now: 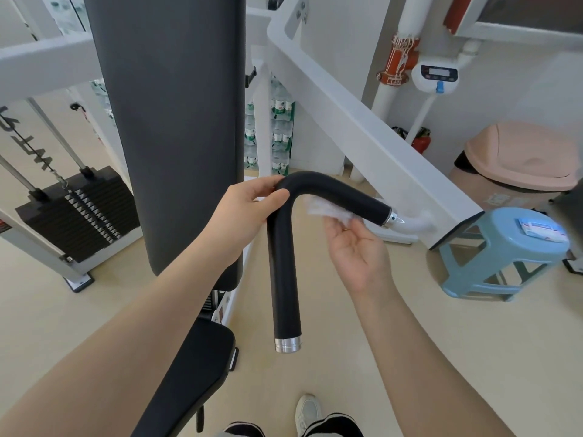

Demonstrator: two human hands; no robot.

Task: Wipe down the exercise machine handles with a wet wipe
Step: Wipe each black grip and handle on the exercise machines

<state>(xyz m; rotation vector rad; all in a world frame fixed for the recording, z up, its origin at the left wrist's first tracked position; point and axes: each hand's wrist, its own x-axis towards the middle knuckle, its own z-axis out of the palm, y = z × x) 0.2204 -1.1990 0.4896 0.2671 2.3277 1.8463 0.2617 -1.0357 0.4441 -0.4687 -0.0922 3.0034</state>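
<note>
A black foam-covered handle (284,266) bends like an inverted L, one leg hanging down to a chrome end cap and the other running right to the white machine arm (372,143). My left hand (249,212) grips the handle at its bend, thumb over the top. My right hand (356,244), palm up, holds a white wet wipe (328,209) in its fingertips against the underside of the handle's right leg.
A tall black back pad (176,121) and seat pad (189,373) stand at the left, with a weight stack (79,212) beyond. A blue stool (501,250) at the right carries a wipes pack (541,231). A pink bin (517,162) stands behind it.
</note>
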